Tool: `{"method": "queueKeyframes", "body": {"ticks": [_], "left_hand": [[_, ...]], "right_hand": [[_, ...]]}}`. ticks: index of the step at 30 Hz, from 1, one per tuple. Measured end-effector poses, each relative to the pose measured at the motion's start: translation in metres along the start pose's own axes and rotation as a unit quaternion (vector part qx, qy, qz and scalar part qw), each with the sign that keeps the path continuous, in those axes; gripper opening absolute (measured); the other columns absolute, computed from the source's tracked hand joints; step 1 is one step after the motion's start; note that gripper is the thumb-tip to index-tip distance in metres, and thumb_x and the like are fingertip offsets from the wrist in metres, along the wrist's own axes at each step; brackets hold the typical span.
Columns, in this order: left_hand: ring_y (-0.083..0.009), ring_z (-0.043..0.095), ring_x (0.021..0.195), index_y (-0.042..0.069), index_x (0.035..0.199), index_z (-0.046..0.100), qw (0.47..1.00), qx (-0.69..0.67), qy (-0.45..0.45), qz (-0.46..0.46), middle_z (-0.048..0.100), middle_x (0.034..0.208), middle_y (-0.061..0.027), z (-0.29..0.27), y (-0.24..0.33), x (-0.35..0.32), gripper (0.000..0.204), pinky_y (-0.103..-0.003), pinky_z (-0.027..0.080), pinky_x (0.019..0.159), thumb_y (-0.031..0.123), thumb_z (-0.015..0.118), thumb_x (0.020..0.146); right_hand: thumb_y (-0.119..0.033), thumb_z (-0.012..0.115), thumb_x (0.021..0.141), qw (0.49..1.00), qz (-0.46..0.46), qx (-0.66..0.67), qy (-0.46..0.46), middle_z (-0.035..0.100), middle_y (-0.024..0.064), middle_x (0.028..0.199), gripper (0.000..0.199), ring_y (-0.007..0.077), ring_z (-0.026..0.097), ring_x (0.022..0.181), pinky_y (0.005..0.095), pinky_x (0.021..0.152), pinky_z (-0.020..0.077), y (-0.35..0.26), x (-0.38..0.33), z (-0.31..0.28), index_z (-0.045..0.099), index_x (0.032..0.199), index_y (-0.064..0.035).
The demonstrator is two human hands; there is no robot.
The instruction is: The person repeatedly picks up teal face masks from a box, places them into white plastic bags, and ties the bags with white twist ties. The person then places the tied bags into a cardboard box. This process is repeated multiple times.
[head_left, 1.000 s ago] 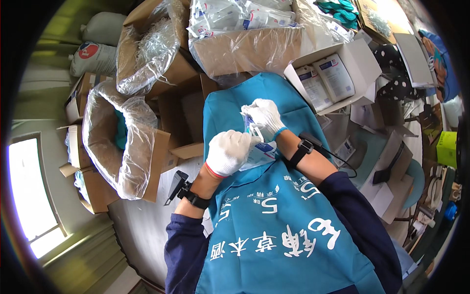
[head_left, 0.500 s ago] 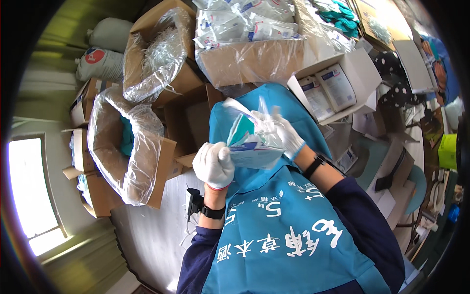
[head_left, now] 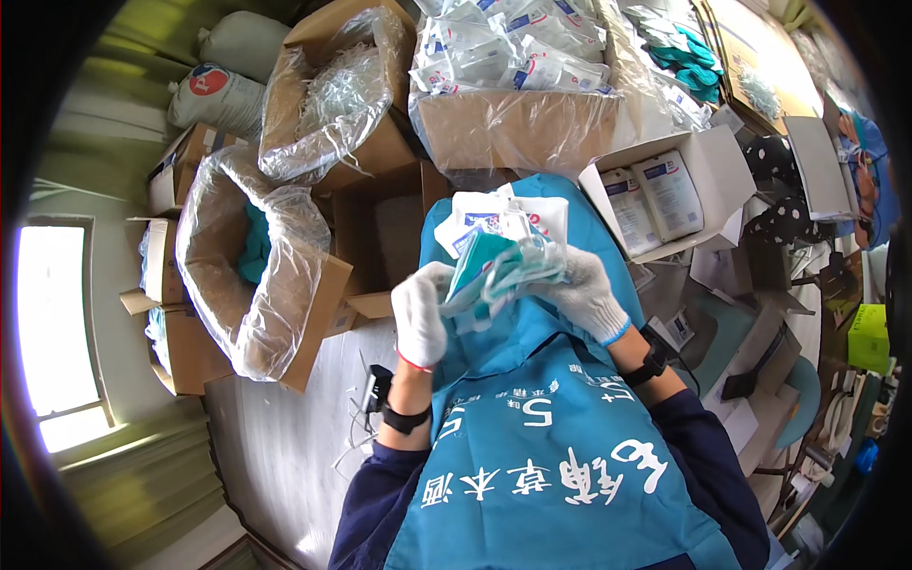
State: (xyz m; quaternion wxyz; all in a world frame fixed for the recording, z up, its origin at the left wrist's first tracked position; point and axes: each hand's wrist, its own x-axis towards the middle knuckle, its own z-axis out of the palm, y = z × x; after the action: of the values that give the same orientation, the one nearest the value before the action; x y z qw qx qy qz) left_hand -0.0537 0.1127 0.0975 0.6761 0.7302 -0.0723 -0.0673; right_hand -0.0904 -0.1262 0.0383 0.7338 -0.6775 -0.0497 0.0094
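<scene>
Teal bundle tilted; long axis rising rightward

My white-knit-gloved right hand: fingertips lost among the folds of a soft teal-and-white bundle, edges smeared, layers uncountable. Bundle hides the lower part of a flat white printed packet; fine print too small. Top edge crops the plastic-lined brown cardboard box; bottom edge, my teal cloth apron.

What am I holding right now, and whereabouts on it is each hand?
A teal-and-white bundle: left grip at its left edge, right grip at its right end. The exact finger placement is partly hidden.
</scene>
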Motion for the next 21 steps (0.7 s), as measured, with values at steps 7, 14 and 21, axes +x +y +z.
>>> {"method": "queueKeyframes", "body": {"ticks": [7, 14, 21], "left_hand": [[-0.0232, 0.071, 0.094, 0.0, 0.122, 0.063, 0.963, 0.228, -0.129, 0.066, 0.07, 0.107, -0.0141, -0.006, 0.03, 0.023, 0.065, -0.034, 0.055, 0.085, 0.037, 0.087, 0.074], [-0.0341, 0.067, 0.091, 0.009, 0.117, 0.065, 0.883, 0.418, -0.127, 0.173, 0.068, 0.103, -0.0145, 0.021, 0.045, 0.018, 0.048, -0.039, 0.054, 0.082, 0.01, 0.08, 0.07], [-0.0212, 0.069, 0.076, 0.0, 0.102, 0.067, 0.915, 0.294, 0.086, 0.263, 0.07, 0.091, -0.0124, 0.007, 0.011, 0.012, 0.02, -0.031, 0.055, 0.07, -0.004, 0.069, 0.083]], "right_hand": [[-0.003, 0.08, 0.075, 0.955, -0.141, -0.256, 0.045, 0.069, 0.0112, 0.098, 0.029, 0.0301, 0.069, 0.089, 0.0345, 0.077, 0.0555, -0.015, 0.005, -0.005, 0.07, 0.102, -0.0057], [-0.011, 0.078, 0.075, 0.906, -0.142, -0.399, 0.011, 0.061, 0.0094, 0.084, 0.02, 0.0331, 0.064, 0.078, 0.0403, 0.067, 0.0524, -0.024, 0.008, 0.004, 0.062, 0.087, -0.0078], [-0.012, 0.076, 0.076, 0.906, -0.067, -0.418, 0.02, 0.061, 0.0115, 0.08, 0.015, 0.0338, 0.064, 0.078, 0.042, 0.066, 0.0511, -0.022, 0.002, -0.009, 0.062, 0.08, -0.0075]]}}
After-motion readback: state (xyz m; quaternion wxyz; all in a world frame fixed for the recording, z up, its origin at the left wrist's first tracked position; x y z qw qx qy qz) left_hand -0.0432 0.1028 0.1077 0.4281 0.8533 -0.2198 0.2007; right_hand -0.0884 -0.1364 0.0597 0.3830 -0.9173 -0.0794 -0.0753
